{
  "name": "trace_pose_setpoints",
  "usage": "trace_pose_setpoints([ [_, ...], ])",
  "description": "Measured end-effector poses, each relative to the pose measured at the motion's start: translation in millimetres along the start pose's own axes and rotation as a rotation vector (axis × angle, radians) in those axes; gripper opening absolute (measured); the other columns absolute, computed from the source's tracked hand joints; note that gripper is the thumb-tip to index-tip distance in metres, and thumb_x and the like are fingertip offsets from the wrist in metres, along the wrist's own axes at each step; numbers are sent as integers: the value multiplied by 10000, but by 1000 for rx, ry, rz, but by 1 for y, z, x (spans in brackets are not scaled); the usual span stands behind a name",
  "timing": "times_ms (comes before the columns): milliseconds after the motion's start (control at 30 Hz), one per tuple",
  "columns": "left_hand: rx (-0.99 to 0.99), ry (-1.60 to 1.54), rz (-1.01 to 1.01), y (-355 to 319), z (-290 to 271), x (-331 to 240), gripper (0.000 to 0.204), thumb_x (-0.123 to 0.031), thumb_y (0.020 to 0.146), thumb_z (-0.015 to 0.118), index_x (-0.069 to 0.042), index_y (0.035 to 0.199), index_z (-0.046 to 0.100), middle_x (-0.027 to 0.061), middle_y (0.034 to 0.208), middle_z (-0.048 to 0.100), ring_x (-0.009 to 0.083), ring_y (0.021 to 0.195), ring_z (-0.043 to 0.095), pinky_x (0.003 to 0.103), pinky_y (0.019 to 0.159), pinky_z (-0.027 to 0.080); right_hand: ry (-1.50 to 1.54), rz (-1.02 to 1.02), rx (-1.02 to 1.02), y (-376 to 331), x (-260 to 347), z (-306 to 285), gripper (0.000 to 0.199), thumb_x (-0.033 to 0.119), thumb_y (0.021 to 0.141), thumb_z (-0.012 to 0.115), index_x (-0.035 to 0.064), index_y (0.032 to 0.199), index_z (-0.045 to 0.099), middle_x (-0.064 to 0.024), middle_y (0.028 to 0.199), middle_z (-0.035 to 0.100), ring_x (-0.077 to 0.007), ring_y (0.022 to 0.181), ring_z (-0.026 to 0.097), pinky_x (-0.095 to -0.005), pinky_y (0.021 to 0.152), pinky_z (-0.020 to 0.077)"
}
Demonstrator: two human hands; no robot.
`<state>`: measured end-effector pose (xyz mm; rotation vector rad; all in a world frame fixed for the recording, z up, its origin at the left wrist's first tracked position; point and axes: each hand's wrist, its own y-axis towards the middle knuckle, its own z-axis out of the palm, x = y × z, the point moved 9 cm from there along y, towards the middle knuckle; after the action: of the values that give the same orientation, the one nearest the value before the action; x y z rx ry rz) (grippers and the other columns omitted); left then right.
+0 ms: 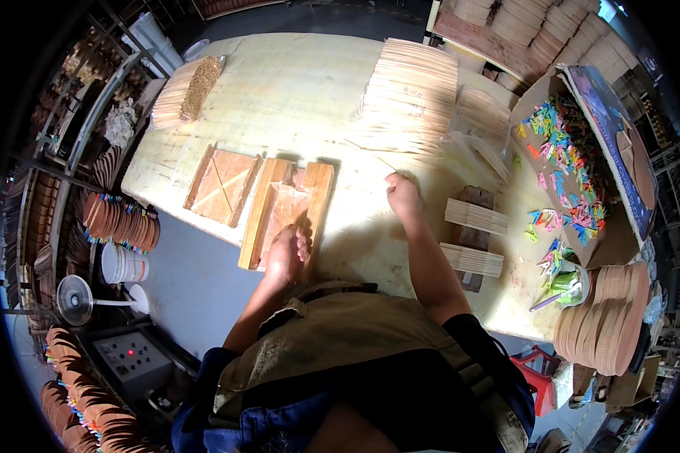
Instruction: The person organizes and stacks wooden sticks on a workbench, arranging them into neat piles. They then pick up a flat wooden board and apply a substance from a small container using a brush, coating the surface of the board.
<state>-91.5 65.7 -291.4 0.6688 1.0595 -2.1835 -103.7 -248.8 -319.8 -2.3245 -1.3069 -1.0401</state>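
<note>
Seemingly, I'm watching a stick-handling step: left hand (285, 253) curled over the tan, two-railed wooden jig (290, 204) on the pale table (287, 90), right hand (403, 196) curled near slim, pale wooden sticks (409, 102), contents I cannot tell, probably calling next for a careful pinch.

Lighting's pretty uneven tbh. The bench (295, 90) gets a strong whitish glow, seemingly from above, and the big stick stack (412, 83) is close to washed out. Soft shadows hug the wooden frame (321, 192) and the bench's near edge. The floor (177, 279) and left-hand rack (91, 125) go dim. Fisheye bends the edges hard, corners are pure black, and stuff near the rim turns mushy.
</note>
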Motion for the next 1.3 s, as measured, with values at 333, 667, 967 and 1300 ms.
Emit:
trace_pose_setpoints([
  [333, 3, 15, 11, 0, 1, -1, 173, -232, 930, 466, -107, 812, 471, -3, 626, 435, 121, 494, 389, 264, 452, 332, 48, -116, -4, -9, 23, -5, 221, -7, 738, 582, 117, 828, 742, -109, 831, 665, -280, 823, 632, -364, 766, 498],
  [667, -27, 35, 21, -5, 3, -5, 168, -225, 921, 476, -100, 810, 472, 6, 640, 444, 120, 509, 394, 261, 465, 335, 92, -172, 111, -20, 28, 0, 164, 29, 749, 625, 104, 857, 724, -117, 886, 650, -304, 834, 602, -381, 772, 488],
  [967, 21, 79, 77, -15, 0, -8, 169, -213, 960, 432, -106, 832, 459, -3, 681, 411, 111, 566, 383, 256, 505, 331, -294, -301, -49, -149, 50, -17, 328, 141, 862, 561, -16, 1150, 579, -187, 1284, 525, -367, 1215, 463, -412, 992, 425],
  [1300, 217, 334, -50, -37, 42, 37, 189, -208, 967, 425, -109, 814, 475, -16, 635, 399, 93, 531, 347, 250, 487, 293, -212, -91, -355, -115, 15, -53, 256, 95, 818, 609, 38, 1067, 619, -156, 1032, 561, -368, 998, 534, -446, 831, 456],
])
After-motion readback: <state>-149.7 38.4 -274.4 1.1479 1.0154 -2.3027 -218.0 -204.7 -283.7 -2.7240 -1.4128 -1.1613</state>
